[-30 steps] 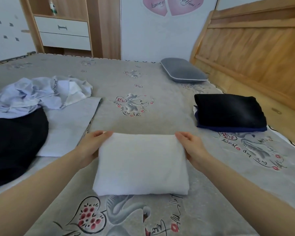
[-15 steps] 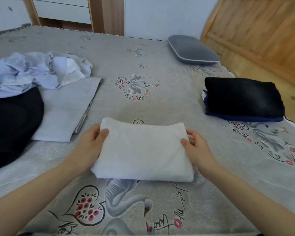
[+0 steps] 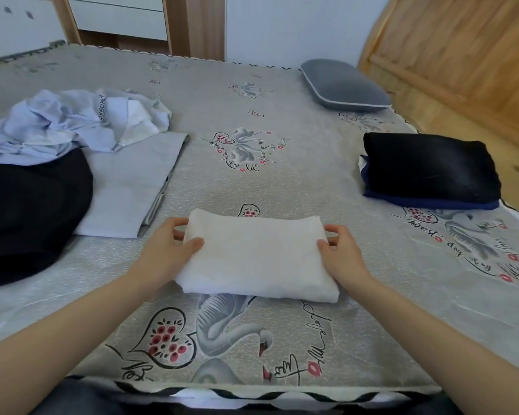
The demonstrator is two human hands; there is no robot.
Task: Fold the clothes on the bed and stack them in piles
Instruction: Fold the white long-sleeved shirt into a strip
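Two bare hands grip a folded white garment (image 3: pixel 256 256) near the front edge of a wide bed (image 3: pixel 282 181), whose flat grey cover is grainy in texture and printed with swans, hearts with red flowers and looping black script. Beyond the bed's right side rises a slatted headboard (image 3: pixel 462 55) of pale, knotty wood. At the left, a black garment (image 3: pixel 30 211) lies in a loose, matte heap, partly overlapping a smooth, pale grey garment (image 3: pixel 132 187) spread flat in a rough rectangle; a crumpled light-blue and white shirt (image 3: pixel 75 121) sits bunched on the far end of both. At the right, well apart from the hands, a stack of folded clothes shows a thick black folded garment (image 3: pixel 429 169) with rounded corners on top of a navy folded garment (image 3: pixel 432 202), of which only a thin edge is visible. A small oval grey pillow (image 3: pixel 343 85), piped in white, rests near the far right corner. The white garment is a soft, thick, slightly nubby rectangle lying on the cover. The left hand (image 3: pixel 165 250) pinches its left edge, thumb on top and fingers curled beneath; the right hand (image 3: pixel 342 253) clasps the right edge the same way.
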